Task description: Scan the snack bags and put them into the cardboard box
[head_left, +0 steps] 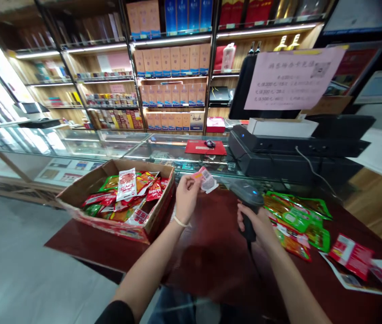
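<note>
My left hand [187,194] is raised over the dark red table [211,261], its fingers pinched on a small pink and white snack packet [206,180]. My right hand [256,223] is wrapped round the handle of a dark barcode scanner [247,202], whose head points toward the packet. The scanner's cable runs down toward me. A cardboard box [123,225] full of several red, green and white snack packets [126,193] sits just left of my left hand.
Green and red snack packets [299,220] lie on the table right of the scanner, with more red packets [353,254] near the right edge. Behind stand a glass counter [110,144], a black register [292,153] with a pink notice [292,78], and stocked shelves [170,67].
</note>
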Demonstrator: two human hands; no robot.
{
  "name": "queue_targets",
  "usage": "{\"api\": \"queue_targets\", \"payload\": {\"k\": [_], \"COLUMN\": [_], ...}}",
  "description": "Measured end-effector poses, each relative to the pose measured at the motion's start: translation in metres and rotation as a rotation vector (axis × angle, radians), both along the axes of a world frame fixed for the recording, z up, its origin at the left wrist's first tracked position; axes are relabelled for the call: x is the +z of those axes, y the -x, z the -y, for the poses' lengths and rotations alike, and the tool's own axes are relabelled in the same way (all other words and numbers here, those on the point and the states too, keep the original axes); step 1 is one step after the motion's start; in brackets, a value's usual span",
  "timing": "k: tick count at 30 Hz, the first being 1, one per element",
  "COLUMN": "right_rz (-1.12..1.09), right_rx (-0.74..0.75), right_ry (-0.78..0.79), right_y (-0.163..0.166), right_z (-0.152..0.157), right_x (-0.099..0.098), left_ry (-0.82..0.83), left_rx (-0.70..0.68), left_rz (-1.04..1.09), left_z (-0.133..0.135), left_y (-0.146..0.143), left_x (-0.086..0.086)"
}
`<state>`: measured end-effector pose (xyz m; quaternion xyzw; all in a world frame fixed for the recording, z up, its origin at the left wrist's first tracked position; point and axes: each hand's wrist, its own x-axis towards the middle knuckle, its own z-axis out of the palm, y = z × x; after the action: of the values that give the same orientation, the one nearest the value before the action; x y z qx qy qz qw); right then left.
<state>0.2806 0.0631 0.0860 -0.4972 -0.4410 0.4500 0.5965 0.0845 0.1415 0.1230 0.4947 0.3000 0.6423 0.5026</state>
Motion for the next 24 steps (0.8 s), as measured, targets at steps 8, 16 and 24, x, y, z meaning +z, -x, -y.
{"api": "queue_targets", "payload": {"k": [8, 16, 24], "right_rz": [0.046, -0.007, 0.081], "right_rx": [0.071, 0.008, -0.163], "right_ry": [-0.013, 0.012, 0.084], "right_y": [0.019, 0.033, -0.002], "right_z": [0.012, 0.018, 0.049], "right_x": [0.015, 0.015, 0.009], "left_ry": [-0.396, -0.288, -0.398], "left_rx": [0.67, 0.494, 0.292], "left_rz": [-0.814, -1.011, -1.027], "left_z": [-0.004, -0.017, 0.002], "left_y": [0.148, 0.184, 0.093], "left_x": [0.067, 0.038, 0.046]}}
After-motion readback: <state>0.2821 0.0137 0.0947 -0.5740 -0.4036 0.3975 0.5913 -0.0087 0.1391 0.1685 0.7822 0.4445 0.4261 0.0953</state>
